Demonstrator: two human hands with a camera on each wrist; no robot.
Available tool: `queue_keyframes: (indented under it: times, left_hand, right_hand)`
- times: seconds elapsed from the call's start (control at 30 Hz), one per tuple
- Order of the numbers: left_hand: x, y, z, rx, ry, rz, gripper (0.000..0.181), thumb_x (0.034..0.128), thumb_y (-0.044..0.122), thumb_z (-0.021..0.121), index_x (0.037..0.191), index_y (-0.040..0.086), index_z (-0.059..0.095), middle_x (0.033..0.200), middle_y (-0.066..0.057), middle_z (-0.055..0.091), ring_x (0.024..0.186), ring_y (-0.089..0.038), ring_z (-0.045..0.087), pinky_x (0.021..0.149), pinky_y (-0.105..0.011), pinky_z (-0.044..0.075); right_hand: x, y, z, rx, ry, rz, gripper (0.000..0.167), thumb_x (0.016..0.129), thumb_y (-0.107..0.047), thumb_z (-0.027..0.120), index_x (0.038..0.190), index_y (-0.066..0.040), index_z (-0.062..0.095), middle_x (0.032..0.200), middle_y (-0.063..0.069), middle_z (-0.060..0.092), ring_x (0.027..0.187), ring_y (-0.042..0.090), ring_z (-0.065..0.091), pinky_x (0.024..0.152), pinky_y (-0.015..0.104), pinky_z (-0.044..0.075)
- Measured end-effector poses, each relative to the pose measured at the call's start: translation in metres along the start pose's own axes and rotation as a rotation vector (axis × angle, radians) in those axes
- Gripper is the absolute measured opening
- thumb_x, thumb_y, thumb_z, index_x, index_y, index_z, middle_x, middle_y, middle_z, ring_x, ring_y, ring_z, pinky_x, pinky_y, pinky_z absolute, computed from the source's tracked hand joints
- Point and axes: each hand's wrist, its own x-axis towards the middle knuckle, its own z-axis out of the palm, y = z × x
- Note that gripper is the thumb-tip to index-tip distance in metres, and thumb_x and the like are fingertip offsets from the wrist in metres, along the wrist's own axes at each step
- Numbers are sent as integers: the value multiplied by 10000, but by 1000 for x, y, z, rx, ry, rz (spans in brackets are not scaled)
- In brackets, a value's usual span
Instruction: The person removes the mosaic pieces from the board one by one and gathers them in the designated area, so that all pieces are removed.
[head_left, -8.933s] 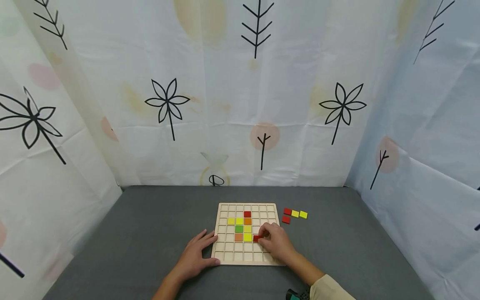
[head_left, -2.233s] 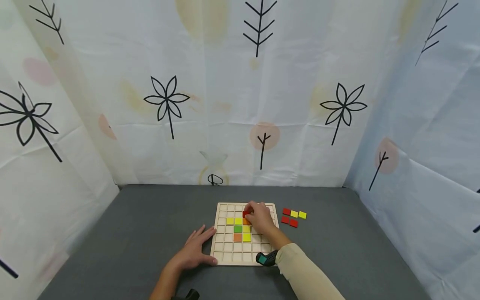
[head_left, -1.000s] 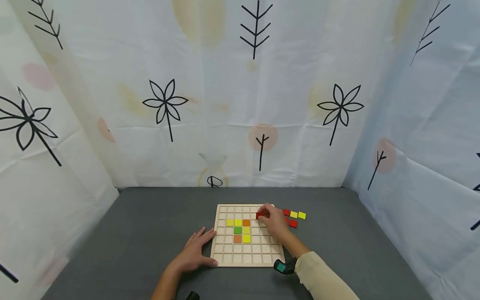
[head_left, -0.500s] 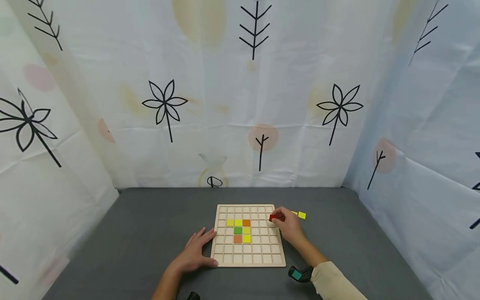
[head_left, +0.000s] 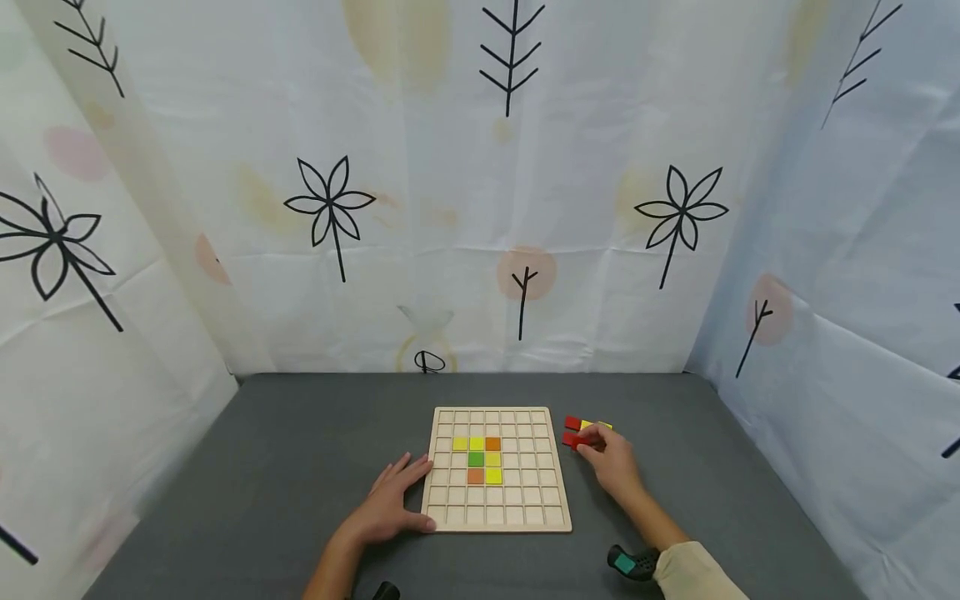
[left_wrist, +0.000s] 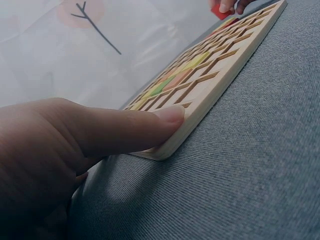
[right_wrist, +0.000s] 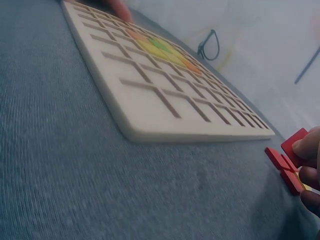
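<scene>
A square wooden grid board [head_left: 536, 518] lies on the grey table. Several coloured tiles sit in its cells: yellow tiles [head_left: 460, 444], a green tile [head_left: 476, 459] and orange ones. My left hand [head_left: 381, 506] rests at the board's left side with fingers extended; its thumb [left_wrist: 135, 131] lies on the near corner. Right of the board, my right hand [head_left: 617, 467] pinches a red tile [right_wrist: 295, 145] between thumb and fingers, just above the loose tiles. Those are red tiles [head_left: 573, 422] and yellow ones, partly covered by the hand.
Grey cloth-like tabletop [head_left: 322, 433] surrounds the board. Patterned white curtains [head_left: 420, 208] stand behind and on both sides. A dark wrist device [head_left: 632, 563] is on the right wrist, and part of another shows near the left forearm.
My right hand has taken the red tile off the board's upper part and carried it right to the loose tiles. Another red tile left the board earlier. My left hand has barely moved.
</scene>
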Motion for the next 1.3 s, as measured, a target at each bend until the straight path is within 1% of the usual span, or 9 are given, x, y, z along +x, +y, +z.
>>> queue_keyframes:
  times: [0.2, 0.33, 0.43, 0.67, 0.83, 0.97, 1.07, 1.17, 1.3]
  left_hand:
    - [0, 1, -1, 0, -1, 1, 943, 676, 367, 868, 1459, 56, 446, 1519, -127, 380, 1438, -413, 153, 1121, -611, 48]
    - [1, 0, -1, 8, 1, 14, 940, 678, 375, 863, 1456, 50, 448, 1519, -127, 381, 1438, -411, 156, 1121, -611, 51]
    - [1, -1, 0, 15, 5, 19, 939, 678, 390, 861, 1453, 50, 452, 1517, -125, 384, 1438, -410, 158, 1121, -612, 57]
    - [1, -2, 1, 23, 13, 21, 938, 674, 396, 861, 1450, 54, 459, 1513, -121, 392, 1438, -407, 163, 1121, -611, 64]
    - [1, 0, 0, 16, 10, 6, 934, 677, 392, 861, 1453, 65, 458, 1516, -113, 391, 1438, -405, 160, 1123, -610, 62]
    - [1, 0, 1, 11, 12, -3, 933, 677, 393, 863, 1455, 75, 459, 1518, -104, 388, 1441, -402, 154, 1125, -605, 58]
    - [0, 0, 1, 11, 12, -2, 933, 678, 389, 864, 1457, 76, 456, 1521, -106, 385, 1441, -403, 151, 1125, -607, 55]
    - [0, 0, 1, 11, 10, 2, 929, 679, 374, 867, 1456, 73, 457, 1521, -109, 383, 1439, -410, 152, 1121, -613, 54]
    - [-1, 0, 1, 7, 6, 3, 921, 681, 359, 869, 1453, 67, 459, 1520, -113, 384, 1437, -415, 152, 1119, -616, 55]
  right_hand:
    - [-2, 10, -14, -39, 18, 53, 153, 826, 18, 740, 962, -4, 671, 852, 72, 667, 781, 222, 594, 686, 306, 491]
    - [-2, 16, -23, -55, 51, 87, 151, 833, 12, 734, 971, -1, 676, 865, 87, 672, 803, 232, 601, 696, 297, 492]
    - [-1, 19, -28, -71, 66, 95, 153, 824, 13, 739, 963, 0, 675, 860, 90, 672, 800, 235, 603, 696, 306, 491]
    - [-2, 21, -35, -107, 30, 92, 151, 826, 6, 739, 966, -1, 682, 862, 98, 676, 802, 271, 619, 712, 379, 499]
    - [-1, 24, -36, -156, 7, 75, 132, 830, -8, 738, 949, -10, 682, 844, 76, 664, 768, 248, 606, 685, 383, 490]
    - [1, 25, -38, -206, -9, 63, 126, 831, -20, 737, 945, -5, 684, 829, 61, 605, 732, 214, 546, 662, 367, 456]
    - [1, 25, -39, -241, -28, 44, 131, 830, -31, 741, 945, 6, 692, 824, 73, 566, 729, 223, 520, 664, 383, 440]
    - [1, 26, -39, -305, -59, 6, 118, 841, -51, 735, 942, 3, 706, 844, 84, 565, 765, 253, 526, 687, 426, 447]
    - [1, 27, -38, -382, -84, -35, 115, 863, -60, 714, 957, 8, 718, 902, 111, 577, 853, 311, 535, 746, 483, 452]
